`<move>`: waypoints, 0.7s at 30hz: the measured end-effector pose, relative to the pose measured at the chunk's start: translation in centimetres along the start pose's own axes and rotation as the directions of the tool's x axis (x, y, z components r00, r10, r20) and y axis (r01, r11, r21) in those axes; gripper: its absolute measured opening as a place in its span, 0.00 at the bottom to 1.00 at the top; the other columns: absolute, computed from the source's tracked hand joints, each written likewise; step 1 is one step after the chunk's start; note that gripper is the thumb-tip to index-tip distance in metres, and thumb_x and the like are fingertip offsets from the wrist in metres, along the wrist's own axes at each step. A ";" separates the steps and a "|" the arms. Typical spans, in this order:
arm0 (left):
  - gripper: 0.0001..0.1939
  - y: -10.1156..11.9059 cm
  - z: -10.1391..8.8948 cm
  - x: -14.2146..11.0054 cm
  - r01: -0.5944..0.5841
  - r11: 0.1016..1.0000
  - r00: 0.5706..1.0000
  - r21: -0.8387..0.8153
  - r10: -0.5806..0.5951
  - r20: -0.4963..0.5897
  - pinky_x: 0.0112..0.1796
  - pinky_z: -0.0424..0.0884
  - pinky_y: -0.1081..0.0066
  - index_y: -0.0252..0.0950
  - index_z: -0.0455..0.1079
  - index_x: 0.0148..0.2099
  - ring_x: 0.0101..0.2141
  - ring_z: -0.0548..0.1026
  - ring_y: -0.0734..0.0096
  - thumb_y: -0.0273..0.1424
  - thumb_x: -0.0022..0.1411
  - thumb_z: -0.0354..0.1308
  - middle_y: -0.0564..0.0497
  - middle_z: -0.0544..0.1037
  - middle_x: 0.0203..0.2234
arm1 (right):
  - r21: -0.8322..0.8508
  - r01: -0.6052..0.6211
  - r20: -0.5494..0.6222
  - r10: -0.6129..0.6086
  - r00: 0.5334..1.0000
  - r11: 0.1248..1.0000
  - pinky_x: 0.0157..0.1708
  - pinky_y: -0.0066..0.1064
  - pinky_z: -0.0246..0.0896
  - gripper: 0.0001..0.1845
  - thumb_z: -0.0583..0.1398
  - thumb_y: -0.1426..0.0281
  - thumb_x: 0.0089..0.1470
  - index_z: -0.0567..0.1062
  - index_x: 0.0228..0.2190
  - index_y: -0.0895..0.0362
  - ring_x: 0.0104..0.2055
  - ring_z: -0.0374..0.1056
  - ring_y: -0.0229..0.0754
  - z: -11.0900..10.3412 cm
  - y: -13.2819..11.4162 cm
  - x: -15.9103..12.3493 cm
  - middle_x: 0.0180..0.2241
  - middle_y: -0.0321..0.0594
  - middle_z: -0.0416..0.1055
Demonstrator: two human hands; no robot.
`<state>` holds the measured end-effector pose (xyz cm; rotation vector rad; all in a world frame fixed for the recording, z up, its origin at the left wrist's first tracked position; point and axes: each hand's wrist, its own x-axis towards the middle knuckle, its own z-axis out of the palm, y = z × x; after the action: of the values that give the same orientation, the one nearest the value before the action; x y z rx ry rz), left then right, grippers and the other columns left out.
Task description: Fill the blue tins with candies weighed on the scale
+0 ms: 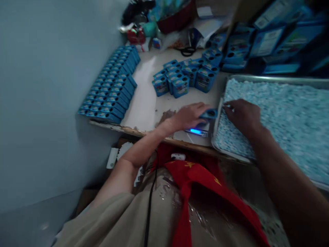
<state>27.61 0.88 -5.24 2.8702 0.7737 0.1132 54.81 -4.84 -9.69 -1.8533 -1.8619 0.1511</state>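
My left hand (191, 115) is closed around a small blue box (211, 113) with a dark round hole in its top. That box is above or on a small scale (205, 128) whose display glows blue; my fingers hide whether they touch. To the right, my right hand (244, 113) hovers over the near-left part of a metal tray (218, 125) filled with pale blue bits (277, 120). Its thumb and fingertips are pinched together by the tray's left rim, and anything between them is too small to make out.
Packed rows of blue boxes (110, 89) line the table's left side. A looser cluster of similar boxes (180, 77) stands mid-table, with black scissors (187, 51) behind. Larger blue cartons (267, 41) are stacked beyond the tray. A wall (46, 85) bounds the left.
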 end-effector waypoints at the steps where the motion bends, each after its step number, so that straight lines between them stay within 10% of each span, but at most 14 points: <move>1: 0.24 0.4 -0.6 -0.7 0.002 0.999 0.999 0.040 -0.004 0.049 0.68 0.81 0.61 0.47 0.76 0.82 0.70 0.82 0.58 0.38 0.92 0.65 0.39 0.82 0.71 | 0.014 0.011 -0.001 -0.011 1.000 1.000 0.39 0.52 0.62 0.17 0.58 0.60 0.71 0.89 0.41 0.42 0.44 0.81 0.68 0.0 -0.1 -0.2 0.42 0.58 0.87; 3: 0.21 -0.1 -1.9 -2.8 0.028 0.996 0.997 0.090 -0.034 0.064 0.67 0.83 0.59 0.52 0.79 0.80 0.70 0.82 0.57 0.41 0.93 0.63 0.42 0.82 0.72 | 0.013 -0.022 -0.054 0.023 0.998 1.000 0.35 0.55 0.60 0.17 0.59 0.56 0.68 0.88 0.36 0.37 0.42 0.81 0.71 0.4 0.1 -0.6 0.40 0.55 0.85; 6: 0.19 -4.6 -4.6 -7.1 0.157 0.988 0.967 0.000 -0.153 -0.205 0.64 0.87 0.55 0.50 0.81 0.75 0.65 0.85 0.51 0.40 0.88 0.70 0.41 0.84 0.68 | 0.017 -0.024 -0.079 0.025 0.997 1.000 0.32 0.55 0.58 0.17 0.59 0.53 0.69 0.88 0.34 0.30 0.40 0.81 0.71 1.6 0.8 -0.8 0.40 0.52 0.85; 11: 0.22 -19.8 -11.7 -9.7 0.432 0.901 0.718 -0.045 -0.374 -0.587 0.60 0.85 0.51 0.44 0.80 0.67 0.56 0.87 0.51 0.37 0.78 0.80 0.46 0.88 0.58 | -0.075 0.005 -0.103 -0.012 0.995 0.997 0.29 0.45 0.53 0.22 0.56 0.53 0.71 0.90 0.41 0.42 0.36 0.82 0.62 3.5 2.8 -1.0 0.39 0.49 0.86; 16: 0.20 -33.1 -16.9 -5.0 0.604 0.794 0.732 -0.068 -0.587 -0.347 0.62 0.73 0.77 0.39 0.80 0.60 0.52 0.76 0.79 0.27 0.72 0.80 0.61 0.88 0.55 | -0.012 -0.048 -0.112 0.047 0.993 0.999 0.30 0.46 0.64 0.21 0.58 0.52 0.71 0.90 0.44 0.45 0.35 0.83 0.60 3.0 3.3 -1.2 0.38 0.47 0.87; 21: 0.11 -37.0 -15.4 -5.6 0.589 0.805 0.795 -0.074 -0.593 -0.127 0.51 0.71 0.84 0.34 0.81 0.63 0.42 0.72 0.80 0.31 0.84 0.67 0.64 0.82 0.41 | 0.218 -0.266 -0.213 0.312 0.926 0.939 0.40 0.54 0.80 0.14 0.66 0.52 0.67 0.89 0.43 0.43 0.38 0.87 0.64 0.4 0.4 0.1 0.38 0.46 0.90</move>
<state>2.84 31.72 3.06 2.4605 1.6418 0.2478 54.96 -4.59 -10.17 -1.9108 -1.3543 0.1823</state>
